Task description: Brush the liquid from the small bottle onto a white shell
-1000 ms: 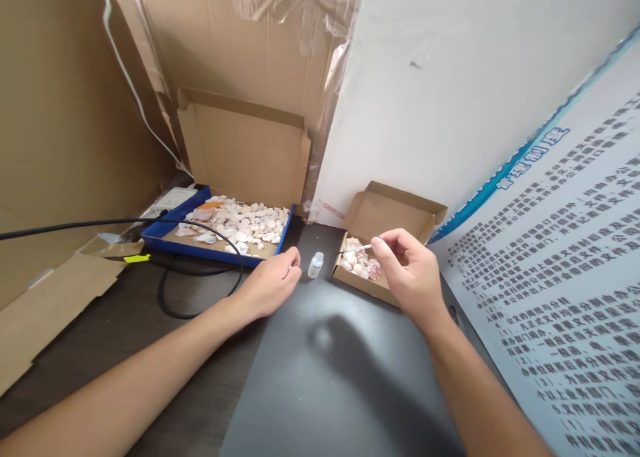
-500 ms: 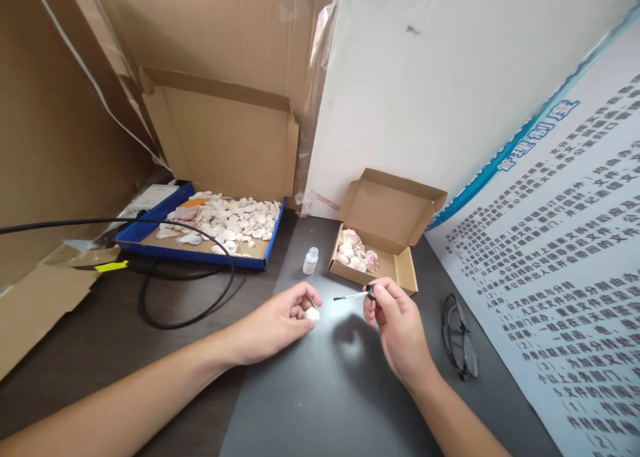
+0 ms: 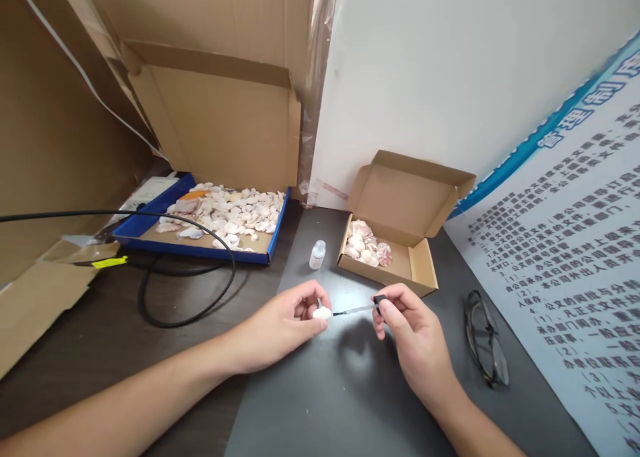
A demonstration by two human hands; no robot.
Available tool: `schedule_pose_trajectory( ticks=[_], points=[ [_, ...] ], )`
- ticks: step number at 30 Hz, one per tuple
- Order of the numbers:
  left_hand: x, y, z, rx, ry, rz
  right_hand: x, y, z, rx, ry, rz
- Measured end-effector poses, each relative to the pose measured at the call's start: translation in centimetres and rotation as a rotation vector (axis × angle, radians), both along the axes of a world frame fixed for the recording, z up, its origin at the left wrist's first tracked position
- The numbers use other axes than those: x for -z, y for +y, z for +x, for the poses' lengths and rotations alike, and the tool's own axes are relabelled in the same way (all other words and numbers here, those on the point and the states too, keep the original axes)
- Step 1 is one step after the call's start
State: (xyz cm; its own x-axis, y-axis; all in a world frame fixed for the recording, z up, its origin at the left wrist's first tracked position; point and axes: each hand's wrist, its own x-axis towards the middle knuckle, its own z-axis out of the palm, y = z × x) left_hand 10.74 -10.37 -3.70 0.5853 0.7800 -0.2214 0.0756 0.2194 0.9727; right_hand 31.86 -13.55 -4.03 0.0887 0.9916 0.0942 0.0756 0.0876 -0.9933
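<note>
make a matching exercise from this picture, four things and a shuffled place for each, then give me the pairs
Things
1. lone white shell
2. brush
3. small bottle
4. eyeglasses

Places
A. lying to the right of the right hand
B. standing just left of the smaller open box
C. held in the left hand
D. held in the right hand

Pairs: 1-C, 2-D, 3-B, 4-A

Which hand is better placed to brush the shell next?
Likely the right hand: it holds the brush, tip at or almost at the shell, which the left hand grips.
</note>
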Motion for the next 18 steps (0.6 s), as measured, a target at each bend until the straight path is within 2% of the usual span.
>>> schedule_pose_trajectory(
  ticks=[8, 18],
  points=[
    [0.41, -0.1, 0.06, -0.03, -0.036, -0.034, -0.21, 0.18, -0.14, 0.023, -0.037, 0.002],
    [0.52, -0.03, 0.11, -0.041, -0.07, -0.117, 0.1, -0.09, -0.45, -0.016, -0.107, 0.029]
  ],
)
